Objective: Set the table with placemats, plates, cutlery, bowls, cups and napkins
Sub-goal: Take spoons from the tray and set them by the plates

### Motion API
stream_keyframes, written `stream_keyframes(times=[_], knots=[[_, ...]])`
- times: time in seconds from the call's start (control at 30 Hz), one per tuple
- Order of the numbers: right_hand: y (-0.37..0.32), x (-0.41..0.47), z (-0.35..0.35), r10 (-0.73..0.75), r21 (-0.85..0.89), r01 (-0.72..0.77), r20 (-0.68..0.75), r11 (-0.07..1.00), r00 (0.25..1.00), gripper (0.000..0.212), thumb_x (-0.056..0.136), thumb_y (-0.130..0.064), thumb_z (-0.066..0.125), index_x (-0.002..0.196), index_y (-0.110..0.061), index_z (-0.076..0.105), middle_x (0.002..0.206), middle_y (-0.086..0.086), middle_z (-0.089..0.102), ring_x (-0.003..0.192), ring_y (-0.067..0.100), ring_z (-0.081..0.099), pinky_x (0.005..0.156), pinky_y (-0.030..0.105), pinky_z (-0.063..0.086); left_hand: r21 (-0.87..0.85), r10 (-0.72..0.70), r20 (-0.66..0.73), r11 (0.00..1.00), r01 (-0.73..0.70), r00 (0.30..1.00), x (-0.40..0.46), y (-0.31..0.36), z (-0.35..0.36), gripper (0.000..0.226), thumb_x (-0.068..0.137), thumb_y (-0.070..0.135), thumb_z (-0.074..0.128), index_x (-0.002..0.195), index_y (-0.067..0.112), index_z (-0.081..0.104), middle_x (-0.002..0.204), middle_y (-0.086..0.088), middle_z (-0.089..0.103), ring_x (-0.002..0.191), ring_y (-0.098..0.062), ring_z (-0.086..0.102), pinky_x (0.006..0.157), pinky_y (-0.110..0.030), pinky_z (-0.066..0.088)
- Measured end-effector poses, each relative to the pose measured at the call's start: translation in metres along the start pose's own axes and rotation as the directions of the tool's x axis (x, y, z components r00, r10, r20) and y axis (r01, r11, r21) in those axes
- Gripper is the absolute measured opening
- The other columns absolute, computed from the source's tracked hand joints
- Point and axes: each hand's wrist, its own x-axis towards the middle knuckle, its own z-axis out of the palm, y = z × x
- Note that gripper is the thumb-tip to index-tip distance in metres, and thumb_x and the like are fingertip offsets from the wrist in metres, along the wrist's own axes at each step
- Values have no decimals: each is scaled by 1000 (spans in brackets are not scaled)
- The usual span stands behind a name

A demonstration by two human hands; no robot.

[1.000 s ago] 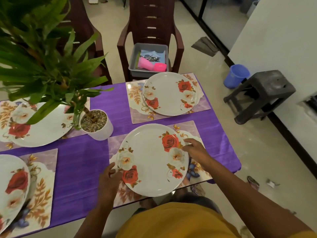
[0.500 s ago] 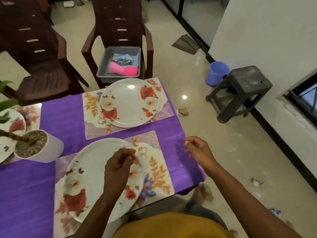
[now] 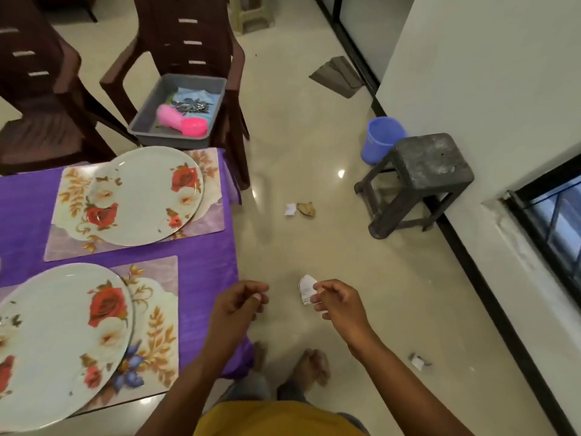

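Head view shows placemats and plates already laid on the worktop (image 3: 204, 265); both hands hang off its edge, left hand (image 3: 235, 305) loosely curled with an empty grip, right hand (image 3: 338, 305) likewise, a paper scrap (image 3: 306, 289) beside its fingertips; whether pinched, I cannot tell; cutlery (image 3: 191, 106) waits in the grey tray (image 3: 151, 124) on the chair (image 3: 188, 42), likely the next reach.

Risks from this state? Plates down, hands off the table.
1. Near plate sits off-centre on its placemat, overhanging the table's near edge; a bump may tip it.
2. Grey bin of cutlery juts over the chair seat's front edge; reaching in could topple it.
3. Paper scraps on the glossy floor: possible slip.
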Motion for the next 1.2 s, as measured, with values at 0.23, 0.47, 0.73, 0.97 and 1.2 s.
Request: stream_keyframes(times=[0.23,0.47,0.73,0.97,1.2], knots=[[-34,41,-36,-87,-22,88,36,996,996,16,100,-11,59,103,-17,74,88,6,78,72,11,70,63,19,54,14,-17,-23,1000,18,1000,31,19,48,29,101,-3,56,102,18,75,87,0,78,73,-8,69,66,-27,53],[-74,95,-61,-109,-76,113,58,991,992,15,101,-16,60,105,-21,74,89,1,78,82,17,73,69,23,57,9,-72,-67,997,72,995,80,43,68,26,103,4,56,105,21,75,91,1,78,82,-16,72,72,-30,56],[-136,163,-56,-104,-106,115,107,988,989,12,101,-22,62,103,-24,74,90,-3,78,83,15,74,74,29,57,-2,-97,-51,995,97,994,161,78,56,23,104,6,55,107,19,74,95,0,78,89,-24,73,77,-35,58],[-205,247,-38,-130,-118,144,113,983,985,11,101,-24,64,102,-21,74,88,-2,79,82,16,74,75,32,58,17,-92,-82,995,94,992,239,122,27,21,104,9,56,109,19,74,97,1,78,92,-26,73,81,-39,58],[-263,330,-8,-124,-133,156,221,979,967,8,98,-22,68,102,-20,75,88,-1,78,86,19,75,74,30,60,-20,-129,-181,992,128,975,301,152,9,25,106,7,53,111,19,74,97,-1,79,86,-18,71,80,-35,57]])
